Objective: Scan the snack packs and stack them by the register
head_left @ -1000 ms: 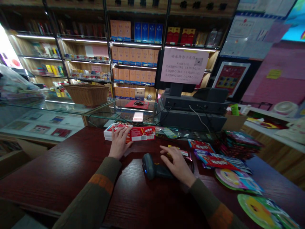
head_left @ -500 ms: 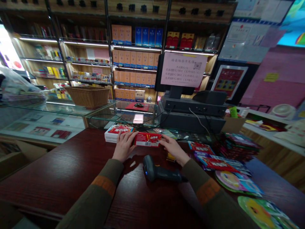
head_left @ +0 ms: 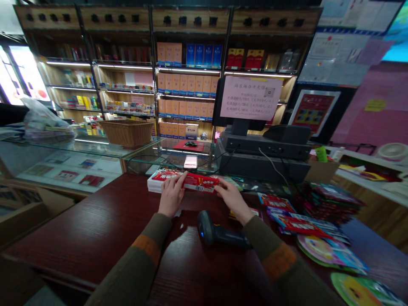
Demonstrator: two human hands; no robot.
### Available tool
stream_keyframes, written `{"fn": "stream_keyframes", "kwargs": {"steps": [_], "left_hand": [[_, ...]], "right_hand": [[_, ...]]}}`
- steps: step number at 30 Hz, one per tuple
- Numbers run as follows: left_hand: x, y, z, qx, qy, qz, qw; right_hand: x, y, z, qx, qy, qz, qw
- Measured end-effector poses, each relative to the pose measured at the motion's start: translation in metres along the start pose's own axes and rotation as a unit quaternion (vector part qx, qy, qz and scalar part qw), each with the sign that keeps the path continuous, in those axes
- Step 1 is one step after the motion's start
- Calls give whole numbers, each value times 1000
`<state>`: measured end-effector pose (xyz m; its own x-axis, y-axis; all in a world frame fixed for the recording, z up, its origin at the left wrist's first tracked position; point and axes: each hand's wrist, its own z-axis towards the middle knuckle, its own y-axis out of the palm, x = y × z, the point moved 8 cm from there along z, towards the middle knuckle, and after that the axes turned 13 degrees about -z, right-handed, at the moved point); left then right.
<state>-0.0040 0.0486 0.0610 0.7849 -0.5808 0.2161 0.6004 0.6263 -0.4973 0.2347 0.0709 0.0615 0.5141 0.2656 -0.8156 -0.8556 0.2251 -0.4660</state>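
A red packet with printed characters and a barcode is held up between my two hands above the dark wooden table. My left hand grips its left end, the index finger stretched along the upper edge. The fingers of my right hand pinch the right end. Just behind my left hand lies a white stack with similar red printing on its top, partly hidden by the fingers. Below the packet rests a dark handheld barcode scanner, touched by neither hand. A small yellow-edged item is partly covered by my right wrist.
On the right lie red and blue packets, a stack of dark packets and round cartoon-printed packs. A cash register with a monitor stands behind. A wicker basket sits on the glass counter.
The packet has shifted slightly toward the white stack, its left end now close to it. Both hands keep their hold. The camera view has turned a little to the left.
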Motion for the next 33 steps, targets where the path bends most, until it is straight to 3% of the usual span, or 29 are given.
{"fn": "stream_keyframes", "kwargs": {"steps": [7, 14, 24, 33], "left_hand": [[-17, -19, 3, 24, -62, -81, 994], [-55, -38, 0, 56, -156, -124, 978], [-112, -43, -13, 43, -223, -134, 965], [-137, -46, -22, 33, -251, -69, 965]], "right_hand": [[-25, 15, 9, 9, -21, 0, 1000], [-48, 57, 19, -59, -33, 24, 997], [-51, 111, 26, -164, 3, 94, 982], [-50, 133, 31, -206, -20, 133, 969]]}}
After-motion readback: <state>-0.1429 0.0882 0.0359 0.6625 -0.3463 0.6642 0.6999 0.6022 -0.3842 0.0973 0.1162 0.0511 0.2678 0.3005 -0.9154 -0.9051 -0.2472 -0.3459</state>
